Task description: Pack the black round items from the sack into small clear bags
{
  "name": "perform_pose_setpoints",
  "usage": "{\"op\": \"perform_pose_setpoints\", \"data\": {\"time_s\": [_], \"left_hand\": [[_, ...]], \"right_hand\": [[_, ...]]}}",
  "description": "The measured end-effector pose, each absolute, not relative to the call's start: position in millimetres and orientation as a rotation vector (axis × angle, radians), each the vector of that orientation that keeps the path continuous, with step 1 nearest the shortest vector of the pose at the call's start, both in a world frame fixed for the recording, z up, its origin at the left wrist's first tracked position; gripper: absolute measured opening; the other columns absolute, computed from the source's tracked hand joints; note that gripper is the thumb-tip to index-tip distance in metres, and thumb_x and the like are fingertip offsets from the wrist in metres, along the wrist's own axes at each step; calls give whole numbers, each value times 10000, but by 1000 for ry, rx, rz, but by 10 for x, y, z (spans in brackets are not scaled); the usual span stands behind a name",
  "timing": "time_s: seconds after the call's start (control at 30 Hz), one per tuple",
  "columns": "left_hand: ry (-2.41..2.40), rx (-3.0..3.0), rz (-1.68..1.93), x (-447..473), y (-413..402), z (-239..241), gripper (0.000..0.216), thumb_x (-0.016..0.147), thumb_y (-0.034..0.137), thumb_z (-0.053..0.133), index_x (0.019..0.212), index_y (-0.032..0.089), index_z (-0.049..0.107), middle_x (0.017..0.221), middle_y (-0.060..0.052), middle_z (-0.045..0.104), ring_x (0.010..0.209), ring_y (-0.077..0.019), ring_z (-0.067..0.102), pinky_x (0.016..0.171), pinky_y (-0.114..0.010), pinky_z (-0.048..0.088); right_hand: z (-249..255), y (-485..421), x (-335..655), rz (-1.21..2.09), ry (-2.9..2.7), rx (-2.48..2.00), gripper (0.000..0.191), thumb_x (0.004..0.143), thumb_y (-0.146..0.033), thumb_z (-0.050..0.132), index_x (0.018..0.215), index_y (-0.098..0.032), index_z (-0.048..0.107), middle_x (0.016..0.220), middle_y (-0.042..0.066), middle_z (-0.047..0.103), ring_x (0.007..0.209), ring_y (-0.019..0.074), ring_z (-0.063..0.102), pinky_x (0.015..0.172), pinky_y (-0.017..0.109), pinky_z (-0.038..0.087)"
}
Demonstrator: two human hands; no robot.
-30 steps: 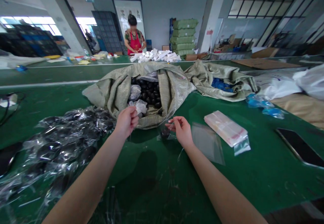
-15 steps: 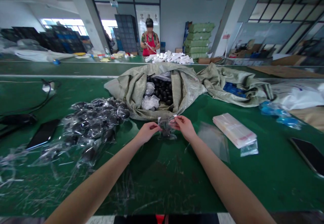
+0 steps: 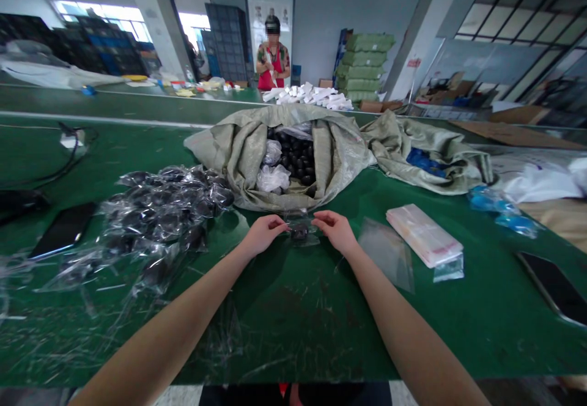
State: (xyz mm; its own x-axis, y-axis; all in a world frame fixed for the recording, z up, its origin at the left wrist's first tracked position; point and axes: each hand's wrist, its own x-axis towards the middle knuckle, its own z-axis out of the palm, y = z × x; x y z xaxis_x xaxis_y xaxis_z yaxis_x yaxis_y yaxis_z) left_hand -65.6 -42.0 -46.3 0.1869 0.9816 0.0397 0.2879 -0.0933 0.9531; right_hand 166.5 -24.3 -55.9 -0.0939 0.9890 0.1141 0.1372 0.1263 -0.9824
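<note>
Between my hands is a small clear plastic bag point(image 3: 300, 232) with a dark rounded piece inside, in front of the big sack. My left hand point(image 3: 266, 233) pinches the bag's left edge between thumb and fingers. On the other side, my right hand point(image 3: 335, 230) has its thumb and fingertips closed at the bag's right edge. Left of my left hand lies a heap of black rounded pieces in clear bags point(image 3: 160, 207). The woven sack point(image 3: 238, 167) gapes open, showing many loose black pieces point(image 3: 298, 158). Flat clear bags point(image 3: 385, 253) lie right of my right hand, beside a stack of bags point(image 3: 424, 235).
A phone point(image 3: 64, 228) lies at left and another phone point(image 3: 553, 284) at right. Behind stands a second sack point(image 3: 426, 134) with blue pieces inside. Across the green table point(image 3: 293, 326), a co-worker in a red apron point(image 3: 274, 66) stands behind a pile of white pieces point(image 3: 312, 95).
The bag between my hands now sits lower and flatter, with the dark piece more visible. My view has tilted slightly. The co-worker's held white piece has turned more upright.
</note>
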Motion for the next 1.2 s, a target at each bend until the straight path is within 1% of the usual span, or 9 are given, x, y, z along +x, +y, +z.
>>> {"op": "perform_pose_setpoints", "data": {"time_s": [0.1,0.23,0.33,0.47,0.67,0.77,0.9,1.03,1.2], "left_hand": [[1314,1606,957,-673,-424,-458,255,752,408,660,797,162,713,823,-58,728,792,-197,648,787,-312,468],[1444,1578,1004,-678,-459,-390,289,712,447,705,720,158,695,723,-43,689,681,-156,590,649,-261,437],[1376,1263,982,-657,-501,-283,418,734,549,659,653,139,638,621,-44,646,431,-68,396,426,-213,267],[1181,891,900,-608,-532,-195,543,752,643,604,691,105,634,640,-90,664,338,-3,206,368,-198,76],[1052,849,936,-572,-561,-232,322,689,392,774,742,106,638,780,-95,704,356,27,222,350,-171,92],[1054,878,908,-580,-586,-239,286,689,354,778,738,109,639,804,-95,712,357,26,234,340,-172,107],[1101,925,856,-571,-617,-231,292,684,363,780,754,107,659,806,-100,720,357,22,249,338,-171,125],[1127,970,841,-557,-630,-244,302,675,379,779,763,111,671,824,-102,728,358,17,250,340,-174,131],[1134,1007,824,-575,-626,-292,323,686,409,769,794,115,688,887,-121,735,374,9,247,343,-180,138]], "right_hand": [[-565,-258,1658,1154,-1460,-1180,232,714,-364,709,846,-174,703,592,-39,629,414,65,449,384,183,330],[-557,-288,1646,1180,-1450,-1177,231,716,-385,693,812,-175,678,558,-33,627,383,80,462,382,202,355],[-542,-306,1636,1164,-1461,-1194,206,743,-364,655,826,-177,674,560,-22,646,365,84,469,376,205,361],[-527,-320,1624,1142,-1488,-1197,175,761,-322,624,840,-177,681,574,-15,659,371,87,495,380,202,381],[-519,-331,1593,1145,-1465,-1196,152,758,-304,629,828,-188,700,567,-16,661,387,96,532,379,210,435],[-525,-321,1580,1212,-1373,-1180,161,730,-306,670,826,-177,687,581,-16,658,443,115,596,380,208,477],[-515,-315,1592,1371,-1198,-1161,236,702,-254,700,918,-163,667,852,33,723,566,134,683,434,213,544],[-456,-338,1624,1484,-1016,-1119,251,765,-226,638,1012,-184,612,1029,62,709,640,145,715,483,223,571],[-360,-377,1658,1426,-947,-1284,233,839,-396,621,914,-186,554,853,47,694,505,131,663,363,203,496]]}}
